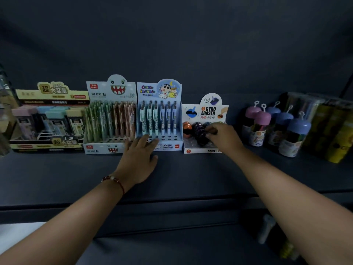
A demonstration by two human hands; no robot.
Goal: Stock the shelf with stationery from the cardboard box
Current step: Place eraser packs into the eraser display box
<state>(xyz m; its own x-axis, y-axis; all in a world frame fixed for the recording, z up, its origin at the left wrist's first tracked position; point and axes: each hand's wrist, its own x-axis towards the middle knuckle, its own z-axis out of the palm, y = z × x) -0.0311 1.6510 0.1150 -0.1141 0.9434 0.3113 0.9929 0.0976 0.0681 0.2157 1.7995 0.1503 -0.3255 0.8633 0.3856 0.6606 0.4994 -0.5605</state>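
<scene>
On the shelf [191, 175], at two o'clock from the flat, spread left hand [138, 161], the right hand [223, 137] pinching a gyro eraser [205, 133] should seat it snugly in its display box [202, 150].

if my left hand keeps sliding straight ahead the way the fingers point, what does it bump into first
Most likely the Crayon Shin-chan pen display box: your left hand lies flat on the shelf, fingertips already at its low front tray. Whether they touch it is unclear.
</scene>
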